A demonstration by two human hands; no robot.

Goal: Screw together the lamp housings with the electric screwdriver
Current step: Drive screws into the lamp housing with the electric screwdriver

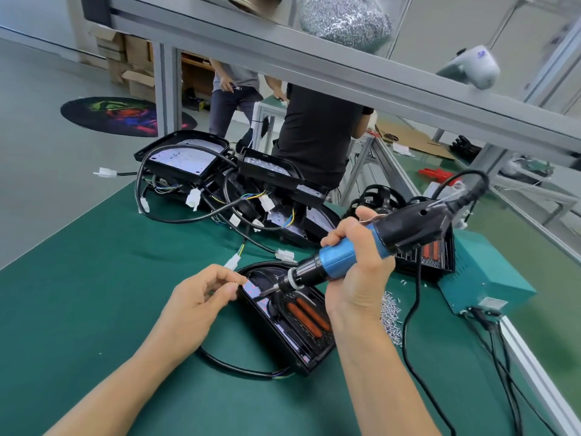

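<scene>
A black lamp housing [301, 341] with two orange strips lies on the green mat [94, 294] in front of me. My right hand [358, 278] grips the blue and black electric screwdriver [377, 243], tilted down to the left, its bit tip over the housing's upper left part. My left hand [198, 300] sits at the housing's left edge, thumb and forefinger pinched together on something small that I cannot make out. The screwdriver's black cord [412, 341] loops down to the right.
A pile of other black housings [220, 177] with cables and white connectors lies at the back of the mat. Loose screws [390, 319] lie right of the housing. A teal power box [481, 275] stands at the right. Two people stand beyond the bench. An aluminium frame beam [345, 73] crosses overhead.
</scene>
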